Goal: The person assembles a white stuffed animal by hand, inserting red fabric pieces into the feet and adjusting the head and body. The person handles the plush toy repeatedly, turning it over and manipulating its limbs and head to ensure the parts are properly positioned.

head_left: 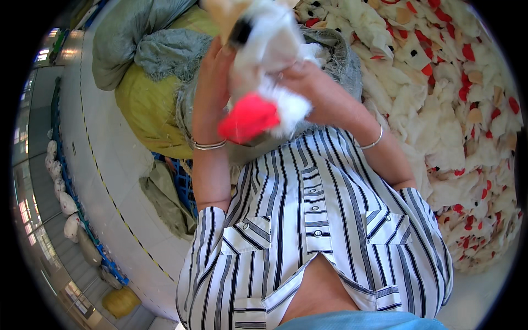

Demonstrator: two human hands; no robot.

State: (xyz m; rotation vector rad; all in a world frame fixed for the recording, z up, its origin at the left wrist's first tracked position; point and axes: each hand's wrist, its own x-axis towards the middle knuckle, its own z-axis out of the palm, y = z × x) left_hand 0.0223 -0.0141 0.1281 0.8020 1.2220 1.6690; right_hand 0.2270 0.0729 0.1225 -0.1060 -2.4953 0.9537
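Held up in front of my chest is a white plush toy skin (272, 47), blurred by motion, with a beige part, a black patch and a red piece (250, 118) hanging at its lower end. It looks limp and unstuffed. My left hand (219, 69) grips its left side, the fingers partly hidden behind the fabric. On the other side my right hand (316, 88) is closed on the white fabric, thumb and fingers bent around it. Behind the toy lies an open grey woven sack (344, 58) with frayed edges.
A big heap of similar plush skins (418, 104), white with red, beige and black bits, fills the right side. Full yellow (146, 104) and grey sacks (118, 41) lie at the left. Beyond them, a striped tape line (99, 173) runs along the pale floor.
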